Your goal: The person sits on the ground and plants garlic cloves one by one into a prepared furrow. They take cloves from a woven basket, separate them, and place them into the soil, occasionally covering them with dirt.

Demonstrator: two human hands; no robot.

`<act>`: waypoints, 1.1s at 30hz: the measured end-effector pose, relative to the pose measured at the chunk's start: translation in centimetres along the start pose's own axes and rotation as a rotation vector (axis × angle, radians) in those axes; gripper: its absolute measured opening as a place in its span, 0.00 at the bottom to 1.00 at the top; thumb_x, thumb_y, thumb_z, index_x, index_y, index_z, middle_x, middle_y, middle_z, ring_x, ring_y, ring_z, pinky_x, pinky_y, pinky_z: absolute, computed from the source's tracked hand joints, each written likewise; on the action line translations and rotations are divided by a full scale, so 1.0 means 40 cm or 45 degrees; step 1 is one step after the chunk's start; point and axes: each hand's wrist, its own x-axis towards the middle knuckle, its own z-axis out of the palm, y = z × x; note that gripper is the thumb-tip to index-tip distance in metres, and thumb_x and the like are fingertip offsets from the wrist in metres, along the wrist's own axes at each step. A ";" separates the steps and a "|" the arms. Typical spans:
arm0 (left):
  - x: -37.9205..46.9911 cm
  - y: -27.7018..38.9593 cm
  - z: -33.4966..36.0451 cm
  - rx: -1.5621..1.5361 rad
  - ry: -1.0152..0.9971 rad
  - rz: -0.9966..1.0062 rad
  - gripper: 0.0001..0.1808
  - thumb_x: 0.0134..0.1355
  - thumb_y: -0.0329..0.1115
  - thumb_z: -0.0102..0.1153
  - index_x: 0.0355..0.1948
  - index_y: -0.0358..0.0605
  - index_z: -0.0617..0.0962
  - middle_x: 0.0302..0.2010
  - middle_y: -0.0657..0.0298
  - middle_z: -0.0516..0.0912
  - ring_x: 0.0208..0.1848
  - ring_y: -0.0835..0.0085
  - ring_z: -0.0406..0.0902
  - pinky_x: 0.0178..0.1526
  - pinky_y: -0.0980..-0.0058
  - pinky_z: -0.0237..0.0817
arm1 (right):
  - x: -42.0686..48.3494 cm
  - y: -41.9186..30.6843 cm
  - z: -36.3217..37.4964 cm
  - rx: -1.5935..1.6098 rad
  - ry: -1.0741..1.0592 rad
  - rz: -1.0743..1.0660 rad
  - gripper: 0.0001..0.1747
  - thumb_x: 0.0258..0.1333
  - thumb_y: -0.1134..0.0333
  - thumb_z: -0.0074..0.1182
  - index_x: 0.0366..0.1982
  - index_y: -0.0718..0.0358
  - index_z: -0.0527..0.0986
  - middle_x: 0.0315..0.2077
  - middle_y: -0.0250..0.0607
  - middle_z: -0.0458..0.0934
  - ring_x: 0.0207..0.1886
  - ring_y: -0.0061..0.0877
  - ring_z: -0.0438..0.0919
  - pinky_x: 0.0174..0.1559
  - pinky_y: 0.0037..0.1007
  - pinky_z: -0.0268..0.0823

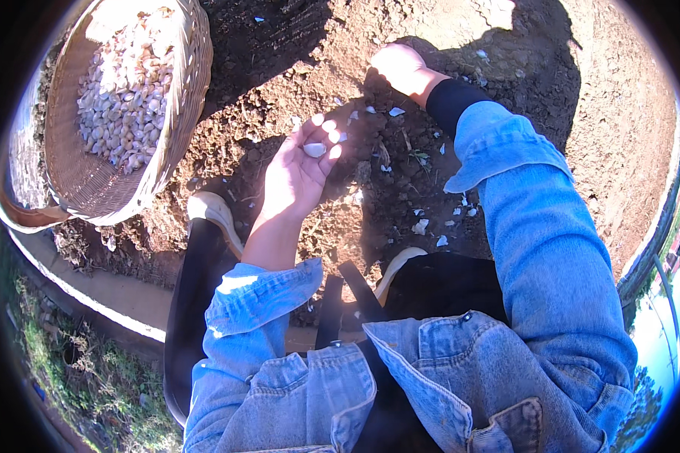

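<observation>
My left hand (301,170) is palm up with curled fingers, and a pale garlic clove (314,150) rests in it. Farther out and to the right, my right hand (399,65) reaches down to the brown soil (328,73); its fingertips are hidden and overexposed, so I cannot tell whether they hold anything. At the left a woven basket (190,113) is tilted towards me, with many garlic cloves (130,107) piled inside. Bits of white papery skin (420,226) lie scattered on the soil between and below my hands.
My two light-coloured shoes (209,206) stand on the soil near me. A pale concrete edge (119,300) runs along the lower left, with green plants (102,374) beyond it. Sunlit soil (623,113) stretches to the right, and shadows fall across the ground.
</observation>
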 end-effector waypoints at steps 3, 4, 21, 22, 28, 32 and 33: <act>-0.004 0.002 0.015 -0.031 0.032 -0.027 0.24 0.69 0.47 0.38 0.52 0.35 0.70 0.50 0.52 0.75 0.53 0.61 0.73 0.53 0.65 0.68 | 0.009 -0.004 0.043 1.284 0.245 0.228 0.10 0.48 0.70 0.46 0.16 0.57 0.75 0.16 0.39 0.76 0.19 0.30 0.76 0.22 0.32 0.66; -0.004 0.004 0.020 -0.042 0.030 -0.033 0.25 0.69 0.48 0.38 0.52 0.35 0.70 0.51 0.52 0.74 0.53 0.61 0.73 0.54 0.65 0.67 | 0.012 0.002 0.046 0.961 0.175 0.191 0.10 0.48 0.69 0.45 0.16 0.57 0.75 0.16 0.38 0.75 0.18 0.29 0.75 0.22 0.32 0.66; 0.016 -0.048 0.007 0.339 -0.221 -0.172 0.36 0.68 0.60 0.26 0.58 0.37 0.66 0.47 0.58 0.74 0.51 0.70 0.69 0.57 0.73 0.58 | -0.243 -0.281 -0.157 1.402 0.298 -0.257 0.14 0.45 0.66 0.60 0.35 0.63 0.74 0.25 0.40 0.77 0.31 0.32 0.77 0.36 0.31 0.69; 0.009 -0.060 0.013 0.447 -0.171 -0.138 0.36 0.68 0.60 0.27 0.59 0.38 0.65 0.51 0.57 0.73 0.53 0.70 0.68 0.59 0.72 0.57 | -0.250 -0.278 -0.145 1.471 0.197 -0.221 0.14 0.46 0.66 0.59 0.37 0.63 0.75 0.26 0.40 0.78 0.30 0.30 0.78 0.36 0.30 0.69; -0.006 -0.070 0.036 0.568 0.067 -0.177 0.37 0.68 0.58 0.31 0.68 0.42 0.53 0.67 0.51 0.57 0.69 0.61 0.54 0.70 0.64 0.38 | -0.219 -0.126 -0.084 1.744 0.067 0.010 0.20 0.50 0.66 0.57 0.47 0.62 0.75 0.29 0.36 0.81 0.30 0.18 0.78 0.36 0.24 0.70; -0.011 -0.040 0.017 0.548 0.080 -0.258 0.29 0.69 0.50 0.36 0.64 0.41 0.61 0.62 0.53 0.68 0.63 0.63 0.65 0.64 0.66 0.52 | -0.102 0.119 -0.057 1.183 0.407 0.224 0.05 0.50 0.71 0.58 0.31 0.64 0.79 0.28 0.33 0.80 0.32 0.19 0.77 0.37 0.23 0.69; -0.010 -0.040 0.015 0.545 0.105 -0.247 0.28 0.69 0.48 0.37 0.63 0.41 0.63 0.60 0.54 0.70 0.61 0.64 0.67 0.62 0.67 0.55 | -0.084 0.154 -0.052 1.462 0.374 0.296 0.06 0.49 0.69 0.59 0.30 0.63 0.79 0.25 0.33 0.80 0.28 0.19 0.77 0.33 0.24 0.70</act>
